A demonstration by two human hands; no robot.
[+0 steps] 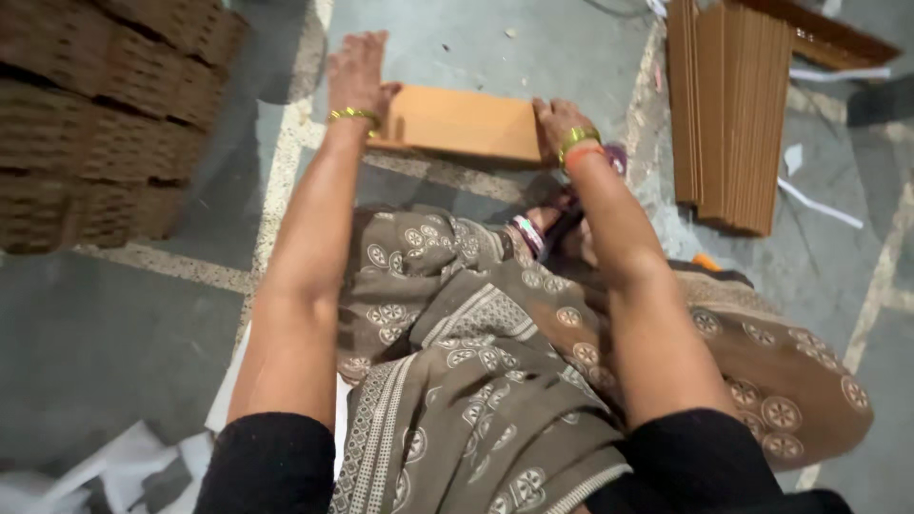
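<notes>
Far left: tall stacks of brown cardboard trays (105, 114), piled in rows on the grey floor (105, 343). Down in the bottom left corner: some white paper scraps (124, 466). Next, the left hand (359, 69), with a gold bangle (354, 115) at the wrist, laid flat, fingers straight and together, pressing on the left end of the orange cardboard piece (466, 124) (not curled round it, just pushing on its edge). The orange cardboard piece itself: flat on the floor, out in front of the knees, held between both hands. Below it: a brown patterned cloth (476, 381) with round white flowers, draped over the lap, and a foot with a striped band (529, 235) peeking out. Then the right hand (560, 119), also with a gold bangle (578, 138) plus an orange one, fingers bent over the right end of the cardboard piece; too hard to see whether closed around the edge or only resting on it. Black sleeves (271, 462) at the bottom on both arms. Far right: a stack of thin brown cardboard sheets (728, 109) standing on edge, well apart from the hands, with a few white paper strips (819, 205) lying on the floor just beside it.
</notes>
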